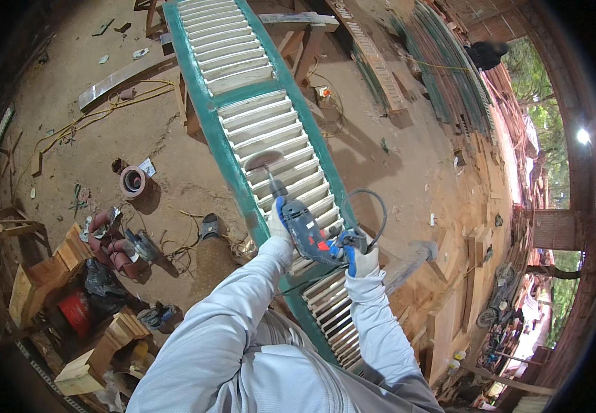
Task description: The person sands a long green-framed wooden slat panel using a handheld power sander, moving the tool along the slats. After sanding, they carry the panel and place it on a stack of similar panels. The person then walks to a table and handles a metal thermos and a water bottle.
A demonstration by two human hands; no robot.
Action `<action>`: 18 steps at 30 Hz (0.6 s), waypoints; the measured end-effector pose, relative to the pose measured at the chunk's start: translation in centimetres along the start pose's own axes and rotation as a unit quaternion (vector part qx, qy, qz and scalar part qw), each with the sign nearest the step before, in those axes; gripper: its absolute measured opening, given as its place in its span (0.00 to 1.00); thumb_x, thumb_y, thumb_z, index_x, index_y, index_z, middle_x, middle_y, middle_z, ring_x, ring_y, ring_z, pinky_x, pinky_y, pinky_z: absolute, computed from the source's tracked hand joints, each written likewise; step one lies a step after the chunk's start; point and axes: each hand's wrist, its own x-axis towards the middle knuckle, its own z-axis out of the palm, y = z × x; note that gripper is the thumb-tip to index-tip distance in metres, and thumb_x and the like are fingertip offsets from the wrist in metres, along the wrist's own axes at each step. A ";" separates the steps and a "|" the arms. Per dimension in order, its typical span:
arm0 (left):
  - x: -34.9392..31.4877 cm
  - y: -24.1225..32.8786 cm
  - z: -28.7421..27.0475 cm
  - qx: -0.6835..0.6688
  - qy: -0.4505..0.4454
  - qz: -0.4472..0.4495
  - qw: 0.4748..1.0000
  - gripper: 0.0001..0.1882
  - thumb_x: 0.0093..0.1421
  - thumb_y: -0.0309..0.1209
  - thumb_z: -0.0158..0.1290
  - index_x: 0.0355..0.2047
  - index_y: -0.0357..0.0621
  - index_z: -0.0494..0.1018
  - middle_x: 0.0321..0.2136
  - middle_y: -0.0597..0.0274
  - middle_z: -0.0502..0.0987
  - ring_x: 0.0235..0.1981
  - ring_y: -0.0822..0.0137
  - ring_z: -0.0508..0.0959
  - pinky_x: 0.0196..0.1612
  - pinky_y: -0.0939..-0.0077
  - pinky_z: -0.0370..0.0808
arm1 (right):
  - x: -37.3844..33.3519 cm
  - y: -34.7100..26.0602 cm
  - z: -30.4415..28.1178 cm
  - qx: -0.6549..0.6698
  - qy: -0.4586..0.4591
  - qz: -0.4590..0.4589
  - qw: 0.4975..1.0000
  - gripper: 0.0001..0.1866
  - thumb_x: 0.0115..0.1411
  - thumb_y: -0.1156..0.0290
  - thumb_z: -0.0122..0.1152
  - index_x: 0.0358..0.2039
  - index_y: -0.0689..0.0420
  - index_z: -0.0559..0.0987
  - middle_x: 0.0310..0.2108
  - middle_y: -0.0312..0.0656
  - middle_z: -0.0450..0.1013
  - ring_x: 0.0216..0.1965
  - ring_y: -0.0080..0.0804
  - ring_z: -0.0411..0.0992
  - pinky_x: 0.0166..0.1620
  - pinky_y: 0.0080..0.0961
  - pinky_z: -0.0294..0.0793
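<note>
A dark electric drill (306, 230) with red details lies across my two gloved hands, over a louvered shutter (212, 103) with a green frame and pale slats. My left hand (279, 221) is closed round the drill's front body, behind the chuck. At the back, my right hand (361, 257) grips the handle, where a black cord (382, 213) loops away. From the chuck a shaft runs to a round brown sanding disc (263, 160), which is over the slats near the left frame rail. Whether the disc touches them I cannot tell.
A wooden trestle (305, 51) holds up the shutter's far part. Left on the dirt floor lie a roll of brown abrasive (134, 182), more rolls (115, 248) and yellow cord (71, 127). Green louvered panels (432, 62) and boards (449, 316) lie to the right. A person (485, 55) is far right.
</note>
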 end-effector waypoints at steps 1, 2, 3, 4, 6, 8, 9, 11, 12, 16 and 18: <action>0.1 0.2 -0.2 0.001 0.001 0.000 1.000 0.20 0.61 0.51 0.55 0.39 0.47 0.77 0.28 0.63 0.79 0.25 0.65 0.79 0.31 0.66 0.78 | -0.7 -0.2 0.4 -0.018 -0.022 0.000 1.000 0.06 0.58 0.83 0.52 0.35 0.65 0.77 0.26 0.43 0.76 0.24 0.28 0.74 0.29 0.22 0.76; 0.1 0.2 -0.3 0.002 0.000 -0.003 1.000 0.20 0.61 0.51 0.55 0.39 0.47 0.76 0.28 0.63 0.79 0.25 0.65 0.79 0.31 0.66 0.78 | -1.0 0.0 0.4 -0.050 -0.036 -0.029 0.998 0.07 0.58 0.83 0.53 0.36 0.65 0.77 0.27 0.42 0.76 0.25 0.28 0.76 0.30 0.23 0.77; 0.2 0.2 -0.3 0.003 -0.001 -0.006 1.000 0.20 0.61 0.51 0.55 0.39 0.47 0.76 0.28 0.63 0.79 0.25 0.64 0.79 0.31 0.66 0.78 | -1.0 1.6 -0.7 -0.084 -0.030 -0.058 0.994 0.08 0.58 0.83 0.55 0.38 0.64 0.79 0.29 0.40 0.77 0.26 0.25 0.75 0.31 0.21 0.76; 0.2 0.0 -0.4 0.005 -0.002 -0.009 1.000 0.20 0.61 0.51 0.54 0.39 0.47 0.76 0.27 0.62 0.79 0.25 0.64 0.79 0.31 0.65 0.78 | -0.7 2.9 -1.7 -0.119 -0.023 -0.086 0.989 0.10 0.59 0.82 0.57 0.40 0.63 0.81 0.31 0.37 0.78 0.28 0.21 0.74 0.33 0.20 0.74; 0.6 0.1 -0.4 0.008 -0.001 -0.011 1.000 0.19 0.61 0.51 0.54 0.38 0.47 0.76 0.27 0.62 0.79 0.25 0.64 0.79 0.31 0.65 0.79 | 0.1 2.0 -1.0 -0.044 0.031 -0.047 0.997 0.07 0.59 0.81 0.56 0.37 0.63 0.79 0.28 0.40 0.77 0.25 0.25 0.75 0.31 0.22 0.76; 1.0 -0.4 0.8 0.036 -0.004 0.000 0.999 0.19 0.61 0.53 0.53 0.38 0.51 0.75 0.28 0.61 0.79 0.25 0.61 0.79 0.31 0.61 0.79 | 1.2 1.5 -1.3 -0.021 0.061 -0.035 0.997 0.05 0.59 0.80 0.55 0.35 0.63 0.78 0.26 0.42 0.77 0.24 0.27 0.75 0.30 0.23 0.78; 1.4 -0.7 1.6 0.045 -0.010 0.003 0.999 0.19 0.61 0.53 0.52 0.38 0.52 0.74 0.28 0.60 0.79 0.25 0.60 0.79 0.31 0.59 0.79 | 1.9 1.4 -2.2 -0.036 0.063 -0.044 0.996 0.05 0.59 0.80 0.55 0.34 0.62 0.78 0.26 0.42 0.77 0.23 0.28 0.76 0.30 0.24 0.79; 1.9 -1.1 3.4 0.057 -0.027 0.008 0.998 0.19 0.62 0.54 0.51 0.37 0.53 0.74 0.27 0.59 0.79 0.25 0.59 0.79 0.30 0.58 0.79 | 2.9 0.7 -2.5 -0.025 0.072 -0.038 0.996 0.04 0.59 0.80 0.55 0.34 0.63 0.77 0.25 0.45 0.76 0.22 0.30 0.76 0.30 0.26 0.80; 1.9 -1.2 4.3 0.061 -0.036 0.010 0.997 0.19 0.62 0.54 0.51 0.37 0.53 0.74 0.27 0.59 0.79 0.24 0.58 0.79 0.30 0.57 0.79 | 3.4 0.6 -2.9 -0.010 0.059 -0.037 0.998 0.05 0.58 0.80 0.57 0.35 0.63 0.78 0.27 0.43 0.77 0.23 0.28 0.76 0.29 0.24 0.78; 3.2 -2.9 6.3 0.014 -0.054 -0.064 0.996 0.19 0.63 0.54 0.50 0.37 0.52 0.74 0.27 0.56 0.79 0.24 0.56 0.79 0.29 0.53 0.79 | 5.5 0.7 -5.1 -0.009 0.084 -0.031 0.996 0.06 0.58 0.80 0.61 0.37 0.61 0.81 0.28 0.39 0.78 0.23 0.22 0.74 0.27 0.18 0.73; 4.8 -3.4 6.7 0.021 -0.042 -0.027 0.999 0.20 0.62 0.54 0.50 0.37 0.52 0.75 0.28 0.58 0.79 0.24 0.58 0.79 0.31 0.56 0.80 | 5.9 -0.9 -4.5 -0.013 0.077 -0.018 0.997 0.06 0.58 0.80 0.61 0.37 0.60 0.81 0.28 0.39 0.78 0.22 0.22 0.74 0.27 0.17 0.73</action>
